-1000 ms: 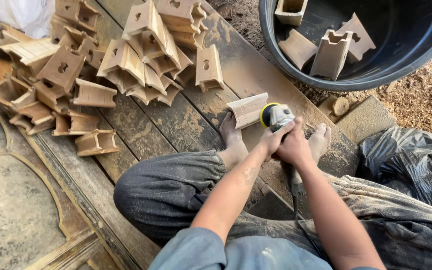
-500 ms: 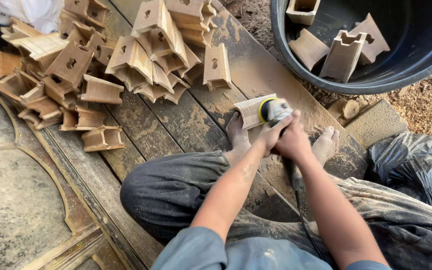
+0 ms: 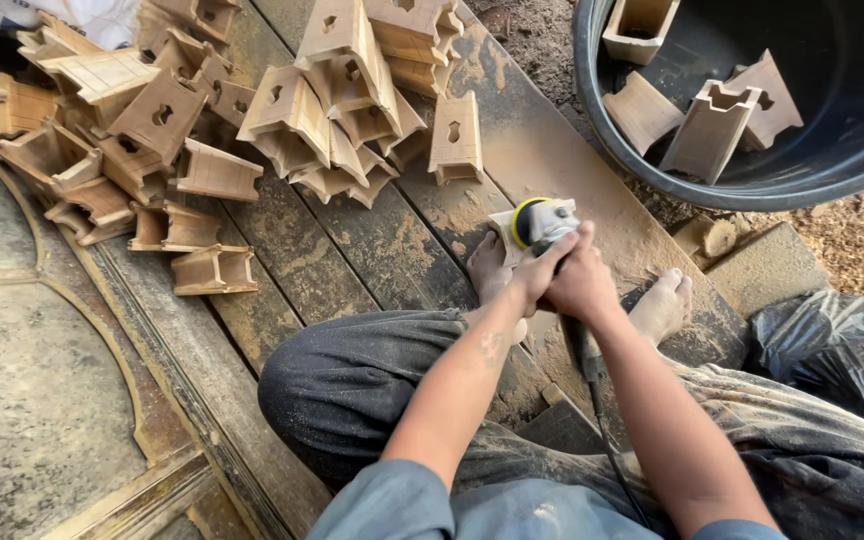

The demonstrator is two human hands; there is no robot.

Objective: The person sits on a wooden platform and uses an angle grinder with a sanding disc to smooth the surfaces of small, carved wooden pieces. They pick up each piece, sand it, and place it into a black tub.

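Left hand: the left hand (image 3: 530, 280) is wrapped tight on the near side of the sander (image 3: 542, 222), fingers closed over its grey body.
Right hand: the right hand (image 3: 582, 280) is clamped on the same tool just beside the left, the two touching; the cord (image 3: 592, 400) runs near along the right forearm.
Sander: yellow-rimmed disc pressed on a pale wooden block (image 3: 505, 228), mostly hidden under the tool.
Block: it lies on the dusty planks (image 3: 352, 250), between the person's bare feet, the left foot (image 3: 490, 268) touching it.
Open room: bare plank to the left of the feet; the plank edge drops off just right of the right foot (image 3: 662, 305).
Pile: a heap of like wooden blocks (image 3: 252, 110) fills the far left.
Tub: a black round tub (image 3: 652, 180) far right holds four blocks.
Bags: a crumpled black plastic bag (image 3: 832, 340) at right; a white sack (image 3: 102, 15) in the far left corner.
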